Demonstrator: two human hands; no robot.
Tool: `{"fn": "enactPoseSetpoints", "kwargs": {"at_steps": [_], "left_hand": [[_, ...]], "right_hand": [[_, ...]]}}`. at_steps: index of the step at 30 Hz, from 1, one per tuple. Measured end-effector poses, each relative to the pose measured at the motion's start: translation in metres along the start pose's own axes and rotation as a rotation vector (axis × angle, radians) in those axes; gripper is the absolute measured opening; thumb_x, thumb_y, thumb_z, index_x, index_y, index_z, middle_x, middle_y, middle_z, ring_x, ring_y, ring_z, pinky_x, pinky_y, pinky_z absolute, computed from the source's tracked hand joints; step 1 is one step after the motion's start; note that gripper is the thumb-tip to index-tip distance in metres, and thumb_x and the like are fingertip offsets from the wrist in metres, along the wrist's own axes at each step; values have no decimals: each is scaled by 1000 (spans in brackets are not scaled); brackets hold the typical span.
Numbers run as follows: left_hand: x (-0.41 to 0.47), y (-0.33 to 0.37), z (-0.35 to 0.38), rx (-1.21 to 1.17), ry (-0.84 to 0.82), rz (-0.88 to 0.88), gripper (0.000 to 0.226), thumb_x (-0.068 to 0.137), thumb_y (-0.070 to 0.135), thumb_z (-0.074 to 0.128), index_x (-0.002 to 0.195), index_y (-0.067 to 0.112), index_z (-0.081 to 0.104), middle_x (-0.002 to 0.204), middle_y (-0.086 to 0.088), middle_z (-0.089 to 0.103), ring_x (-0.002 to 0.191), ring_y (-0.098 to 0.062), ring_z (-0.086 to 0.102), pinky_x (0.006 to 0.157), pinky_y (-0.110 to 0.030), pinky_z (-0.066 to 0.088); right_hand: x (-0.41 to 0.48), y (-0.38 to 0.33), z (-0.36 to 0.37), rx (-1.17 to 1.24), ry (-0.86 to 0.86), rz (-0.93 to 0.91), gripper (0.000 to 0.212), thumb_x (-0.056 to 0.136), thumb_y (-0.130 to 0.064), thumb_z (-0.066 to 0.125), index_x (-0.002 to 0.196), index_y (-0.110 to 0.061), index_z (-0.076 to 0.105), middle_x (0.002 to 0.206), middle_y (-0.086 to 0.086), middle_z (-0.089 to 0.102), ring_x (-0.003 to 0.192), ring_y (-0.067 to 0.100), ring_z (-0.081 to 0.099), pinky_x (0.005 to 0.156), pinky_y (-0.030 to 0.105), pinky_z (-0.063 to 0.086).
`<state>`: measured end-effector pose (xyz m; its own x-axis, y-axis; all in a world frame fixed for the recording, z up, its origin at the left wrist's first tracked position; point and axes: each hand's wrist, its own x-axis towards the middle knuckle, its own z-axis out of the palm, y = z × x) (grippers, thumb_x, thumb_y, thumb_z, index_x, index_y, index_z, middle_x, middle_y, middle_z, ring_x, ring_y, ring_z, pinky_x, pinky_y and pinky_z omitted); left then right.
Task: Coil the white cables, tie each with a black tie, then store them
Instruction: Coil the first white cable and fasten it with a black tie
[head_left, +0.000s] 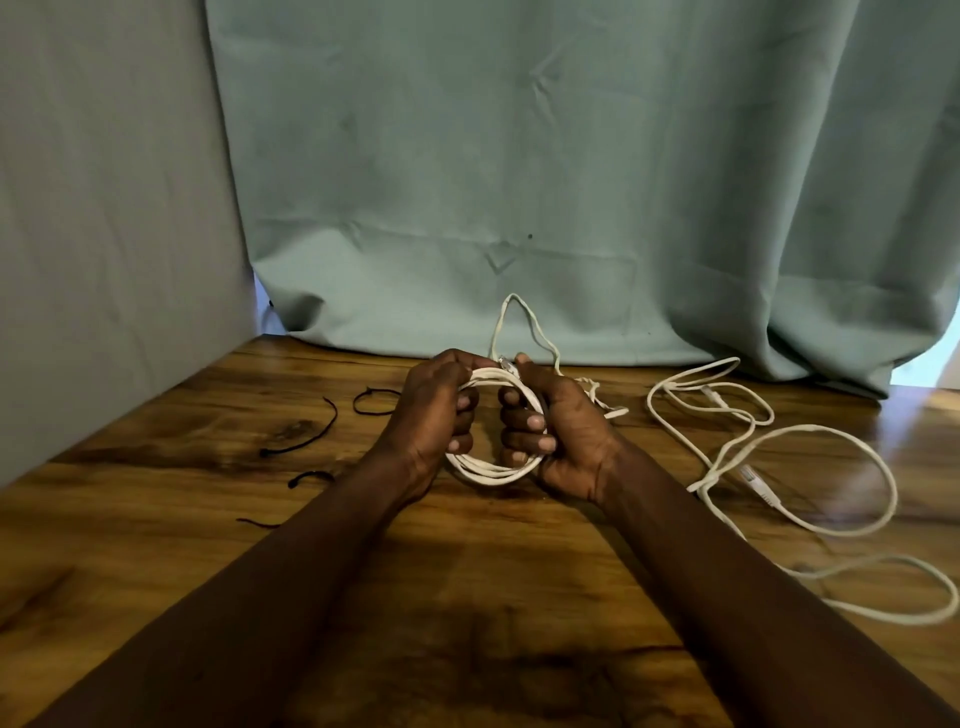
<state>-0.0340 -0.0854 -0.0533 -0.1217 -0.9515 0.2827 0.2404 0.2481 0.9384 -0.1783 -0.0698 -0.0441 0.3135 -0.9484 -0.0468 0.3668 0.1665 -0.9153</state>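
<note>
Both hands, the left hand (434, 410) and right hand (558, 431), held one white coil (485, 470) tight over the table (493, 597); no black tie (304, 441) was on it yet; another loose cable (810, 457) lay to the right, not coiled.

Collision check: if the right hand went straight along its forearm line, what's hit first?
Probably the left hand, gripping the same white cable coil opposite the right hand; depth is unclear.
</note>
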Motion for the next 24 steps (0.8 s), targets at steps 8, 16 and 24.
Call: {"fn": "enactPoseSetpoints", "kwargs": {"at_steps": [8,16,24], "left_hand": [[-3,-3,2,86,-9,1,25,107,30,44,106,17,65,58,6,37,44,-6,29,45,-18,22],[-5,-3,0,-6,-61,-16,23,103,25,56,104,15,77,62,-6,46,37,-8,35,40,-18,33],[-5,-8,3,100,37,204,17,99,28,67,99,14,78,65,-6,60,52,-10,44,46,-21,32]], "right_hand": [[-1,2,6,-78,97,7,53,105,-44,40,59,-18,41,39,-6,25,29,8,19,46,24,17],[-6,-1,11,-270,160,30,56,104,-51,42,58,-20,38,43,-6,24,33,9,17,45,24,13],[-6,-1,17,-304,162,36,54,105,-52,38,65,-16,43,44,-6,24,35,9,16,44,21,15]]}}
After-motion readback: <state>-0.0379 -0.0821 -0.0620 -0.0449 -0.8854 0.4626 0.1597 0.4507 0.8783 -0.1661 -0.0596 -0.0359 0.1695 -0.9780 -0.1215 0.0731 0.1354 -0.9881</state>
